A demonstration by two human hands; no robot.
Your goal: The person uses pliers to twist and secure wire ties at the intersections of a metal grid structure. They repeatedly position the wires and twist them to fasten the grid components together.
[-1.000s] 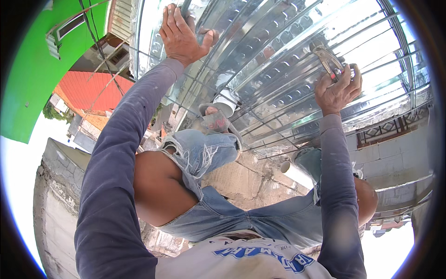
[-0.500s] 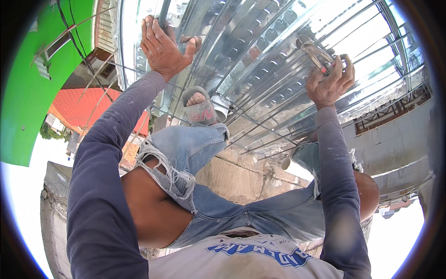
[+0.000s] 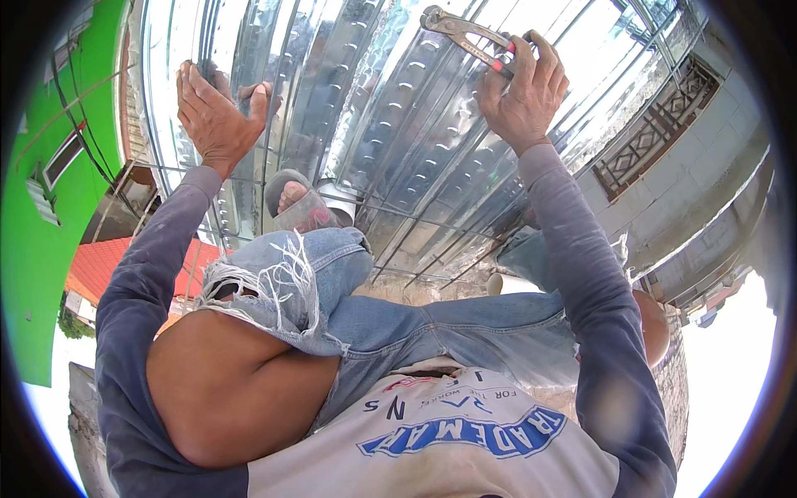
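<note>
the right hand [image 3: 525, 93] has its grip curled round the handles of the end-cutting pincers [image 3: 466, 35], held over the ribbed metal decking [image 3: 328, 100]; the left hand [image 3: 217, 118], thumb spread from fingers, meets the decking's left part.

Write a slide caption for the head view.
Right hand gripping pincers, left hand near rods, over ribbed metal sheeting.

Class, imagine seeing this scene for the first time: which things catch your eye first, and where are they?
Shiny ribbed metal sheeting fills the upper middle of the view. Over it, toward the upper right, the right hand holds metal pincers showing some red. A bright green wall stands out along the left edge.
</note>
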